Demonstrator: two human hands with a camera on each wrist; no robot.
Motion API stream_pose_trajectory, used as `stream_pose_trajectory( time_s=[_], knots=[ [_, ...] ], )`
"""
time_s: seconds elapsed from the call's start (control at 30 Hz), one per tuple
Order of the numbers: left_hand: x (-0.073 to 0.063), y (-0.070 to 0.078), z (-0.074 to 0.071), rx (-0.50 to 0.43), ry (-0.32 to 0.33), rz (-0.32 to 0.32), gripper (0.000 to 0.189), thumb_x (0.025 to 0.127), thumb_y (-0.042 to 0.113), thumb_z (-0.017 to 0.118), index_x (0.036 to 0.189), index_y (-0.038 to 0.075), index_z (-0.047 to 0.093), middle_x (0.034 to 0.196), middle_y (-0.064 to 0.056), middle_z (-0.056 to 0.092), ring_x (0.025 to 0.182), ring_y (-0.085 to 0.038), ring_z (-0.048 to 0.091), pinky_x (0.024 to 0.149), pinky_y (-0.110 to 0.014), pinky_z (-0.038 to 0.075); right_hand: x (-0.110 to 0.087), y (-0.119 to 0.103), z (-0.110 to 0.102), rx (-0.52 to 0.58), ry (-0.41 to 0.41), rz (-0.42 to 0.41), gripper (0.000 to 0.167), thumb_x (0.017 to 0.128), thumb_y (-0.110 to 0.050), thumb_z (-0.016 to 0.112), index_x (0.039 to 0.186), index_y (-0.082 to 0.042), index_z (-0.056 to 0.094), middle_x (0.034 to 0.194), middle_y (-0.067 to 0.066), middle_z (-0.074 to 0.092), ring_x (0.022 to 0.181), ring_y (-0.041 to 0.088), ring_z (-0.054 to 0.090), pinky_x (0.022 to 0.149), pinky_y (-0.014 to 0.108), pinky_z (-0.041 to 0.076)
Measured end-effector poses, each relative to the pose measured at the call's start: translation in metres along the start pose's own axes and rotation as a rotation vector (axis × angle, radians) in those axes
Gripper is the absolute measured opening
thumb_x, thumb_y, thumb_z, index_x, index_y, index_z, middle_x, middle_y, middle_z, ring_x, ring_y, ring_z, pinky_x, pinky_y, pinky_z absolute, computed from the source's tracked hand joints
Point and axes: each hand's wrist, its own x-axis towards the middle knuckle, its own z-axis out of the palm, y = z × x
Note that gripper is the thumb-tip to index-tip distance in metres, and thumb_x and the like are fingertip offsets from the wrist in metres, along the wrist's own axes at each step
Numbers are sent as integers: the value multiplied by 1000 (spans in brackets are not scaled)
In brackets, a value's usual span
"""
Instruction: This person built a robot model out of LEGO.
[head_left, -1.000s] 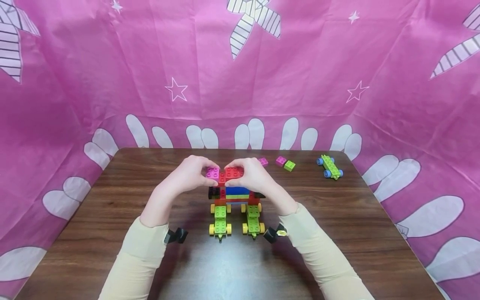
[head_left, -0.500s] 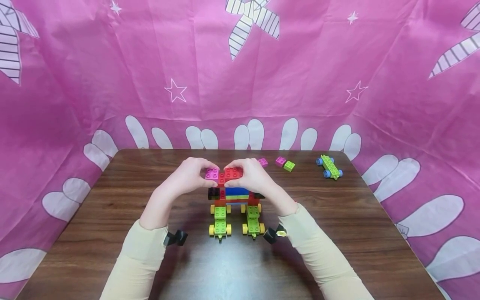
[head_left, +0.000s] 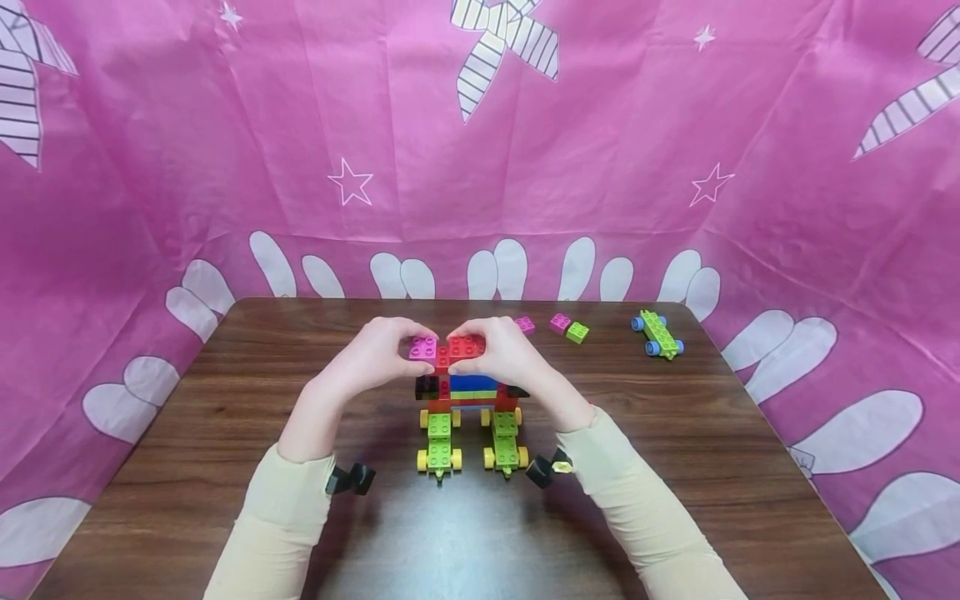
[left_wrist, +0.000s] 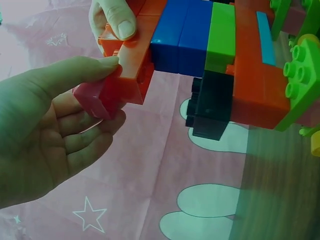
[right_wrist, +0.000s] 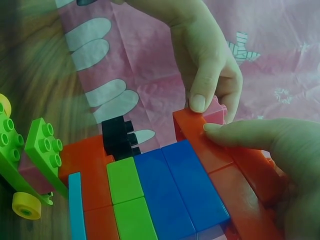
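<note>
A toy brick build stands at the table's middle, its blue bricks (right_wrist: pixel 180 187) and lime bricks (left_wrist: pixel 221 37) stacked between red ones. Below it are two lime wheeled bases (head_left: pixel 439 454) with yellow wheels. Black bricks (left_wrist: pixel 212 107) jut from its sides. My left hand (head_left: pixel 378 354) pinches a pink brick (head_left: pixel 422 348) at the top left, thumb on the near side. Beside it, my right hand (head_left: pixel 506 354) grips a red brick (head_left: pixel 465 346) on top, thumb in front and fingers behind. In the right wrist view, both thumbs press close together at the top red row (right_wrist: pixel 200 145).
Two pink bricks (head_left: pixel 560 322) and a lime brick (head_left: pixel 577 332) lie on the wooden table (head_left: pixel 225 400) toward the back. Farther right stands another lime wheeled base (head_left: pixel 657 335) with blue wheels. A pink patterned cloth (head_left: pixel 435 192) hangs behind the table.
</note>
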Motion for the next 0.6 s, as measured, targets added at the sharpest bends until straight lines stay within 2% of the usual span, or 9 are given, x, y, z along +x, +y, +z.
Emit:
stream_pose_trajectory(
  time_s=[0.27,0.6],
  knots=[
    [-8,-6,7,-44,68,79,45,82,18,79,123,3,66,112,-11,70,100,-23,62,89,-43,54,0,-1,0,-2,-7,6,41,78,-26,83,114,-11,71,108,5,72,94,19,62,78,30,55],
    [-11,-15,18,-106,158,96,53,81,23,81,128,6,63,123,-11,67,115,-28,60,99,-49,50,0,1,-2,-18,-18,-27,44,78,-27,83,116,-10,70,112,6,72,98,20,63,83,34,55]
  ],
)
